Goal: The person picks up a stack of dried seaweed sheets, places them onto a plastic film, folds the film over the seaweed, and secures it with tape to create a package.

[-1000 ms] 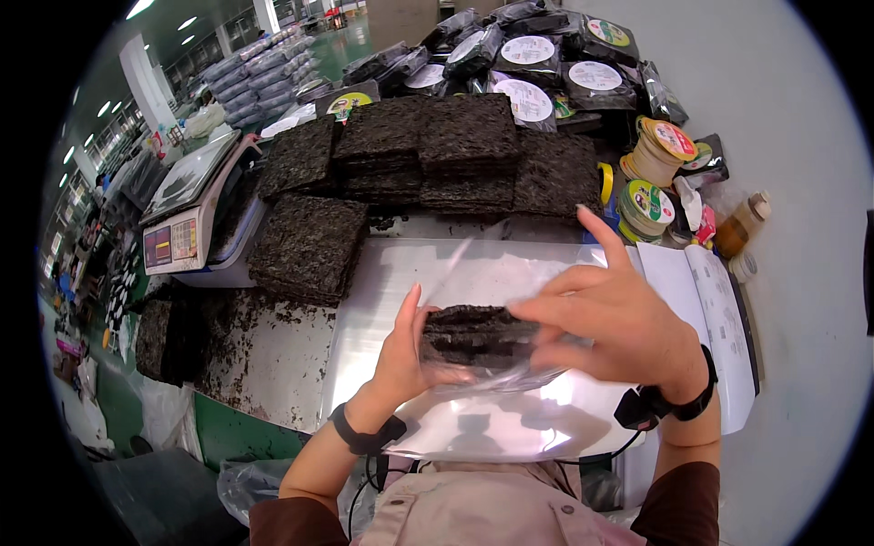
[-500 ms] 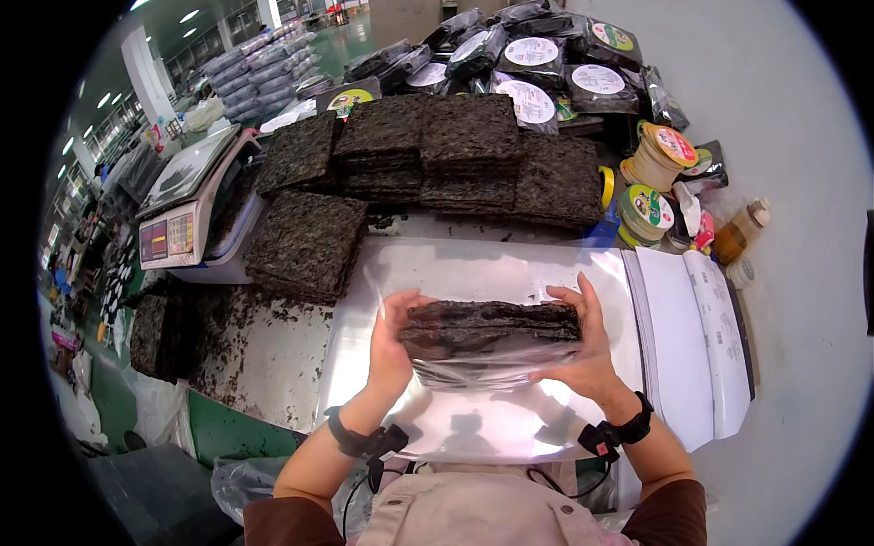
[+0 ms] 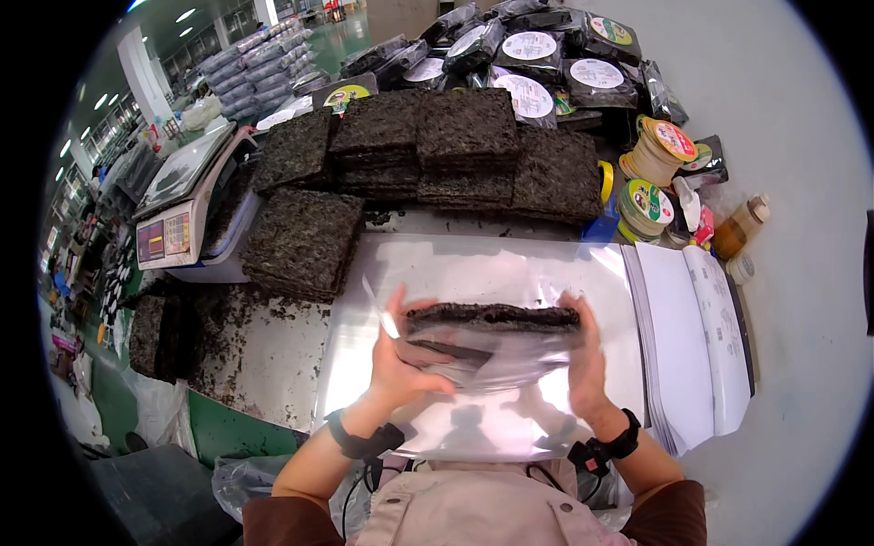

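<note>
Both ends: left hand [image 3: 398,362] and right hand [image 3: 587,362] grasped the seaweed [image 3: 496,317].
Seaweed: squeezing might have crumbled its edges.
Clear plastic [image 3: 523,360]: uneven tugging could have split it.

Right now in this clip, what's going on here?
A person's left hand and right hand hold a dark bundle between them, one at each end. Clear plastic covers its near side; motion blurs the details. The bundle is above glossy clear sheets on the bench. Beyond are stacks of dark squares, with a scale to the left and labelled black packages behind.
</note>
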Demonstrator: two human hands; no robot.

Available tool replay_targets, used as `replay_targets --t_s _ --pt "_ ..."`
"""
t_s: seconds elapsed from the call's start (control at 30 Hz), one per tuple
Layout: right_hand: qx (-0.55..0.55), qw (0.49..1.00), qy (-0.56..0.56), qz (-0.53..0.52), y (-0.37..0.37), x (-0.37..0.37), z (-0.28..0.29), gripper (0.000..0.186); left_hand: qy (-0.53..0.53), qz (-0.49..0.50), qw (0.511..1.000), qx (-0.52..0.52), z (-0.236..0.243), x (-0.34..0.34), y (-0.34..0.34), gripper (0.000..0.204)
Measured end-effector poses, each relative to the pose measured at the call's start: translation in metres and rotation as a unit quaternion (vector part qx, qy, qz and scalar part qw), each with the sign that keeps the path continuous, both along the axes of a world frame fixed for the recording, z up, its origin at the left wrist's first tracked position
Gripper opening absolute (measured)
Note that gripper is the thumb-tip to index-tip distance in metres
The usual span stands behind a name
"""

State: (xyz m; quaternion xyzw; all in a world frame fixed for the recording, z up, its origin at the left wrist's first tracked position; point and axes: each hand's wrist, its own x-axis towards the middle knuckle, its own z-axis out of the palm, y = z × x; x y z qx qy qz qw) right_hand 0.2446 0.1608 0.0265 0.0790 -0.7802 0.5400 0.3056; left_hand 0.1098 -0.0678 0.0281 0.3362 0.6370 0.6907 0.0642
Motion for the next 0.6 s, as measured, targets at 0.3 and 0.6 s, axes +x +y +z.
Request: replay_targets --t_s 0.3,0.6 --pt "-0.125 0.989 -0.069 0.039 0.006 -0.002 0.017 0.111 0.095 0.042 0.993 -0.053 -0.006 -0.001 0.000 0.146" --pt "-0.224 0.955 0.191 -0.022 0.035 0.025 0.057 0.044 0.322 0.009 0.945 -0.057 -0.003 -0.006 -0.010 0.127"
